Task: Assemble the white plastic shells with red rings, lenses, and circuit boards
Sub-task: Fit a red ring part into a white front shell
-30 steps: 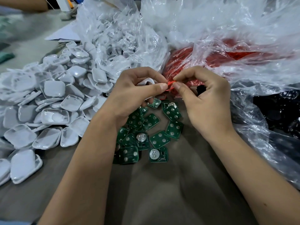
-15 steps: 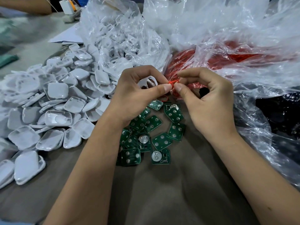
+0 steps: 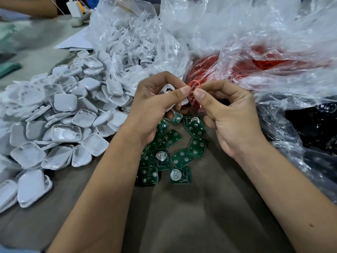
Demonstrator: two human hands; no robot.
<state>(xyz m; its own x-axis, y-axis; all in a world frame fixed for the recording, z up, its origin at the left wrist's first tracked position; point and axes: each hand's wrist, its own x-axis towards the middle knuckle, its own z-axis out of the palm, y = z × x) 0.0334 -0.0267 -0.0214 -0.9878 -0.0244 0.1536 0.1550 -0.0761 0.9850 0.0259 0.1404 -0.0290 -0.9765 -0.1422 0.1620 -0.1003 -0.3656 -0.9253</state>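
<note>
The left hand (image 3: pixel 155 106) curls round a smooth white plastic shell (image 3: pixel 166 89), its open face tilted toward the right hand (image 3: pixel 229 114). That hand pinches a thin red ring (image 3: pixel 194 84) by its lower edge, standing upright just beside the shell, above the flat green circuit boards (image 3: pixel 182 158) on the tabletop (image 3: pixel 191 216).

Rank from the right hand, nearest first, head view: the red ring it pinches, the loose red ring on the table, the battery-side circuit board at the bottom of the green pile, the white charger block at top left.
1. red ring: pinched in the right hand.
2. loose red ring: on the table, just left of it.
3. circuit board: lower, toward the person.
4. white charger block: far top left.
</note>
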